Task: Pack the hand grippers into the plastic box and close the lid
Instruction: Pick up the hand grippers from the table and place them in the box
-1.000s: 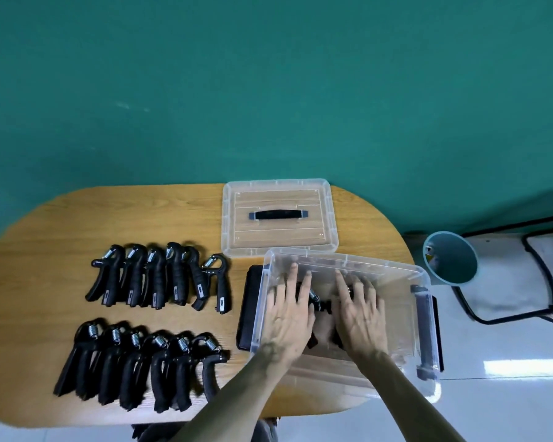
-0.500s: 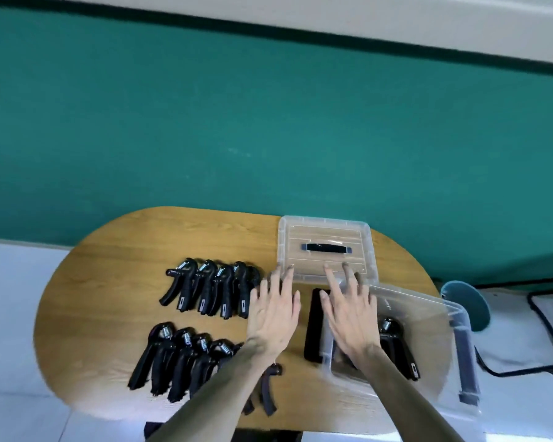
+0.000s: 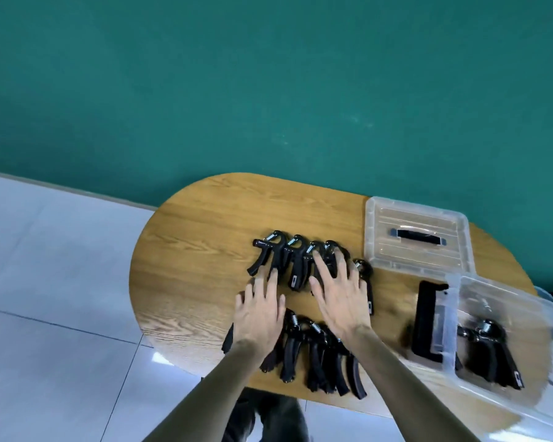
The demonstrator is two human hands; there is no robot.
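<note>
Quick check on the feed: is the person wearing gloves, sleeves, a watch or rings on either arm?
None that show. The left hand and right hand are bare, no gloves, and both forearms are uncovered down to the frame edge. No watch, band or ring is visible.

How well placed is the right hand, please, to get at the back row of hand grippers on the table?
Probably yes: the right hand is spread open directly over the back row of hand grippers, fingertips already on them. Nothing lies between; the left hand is off to one side.
</note>
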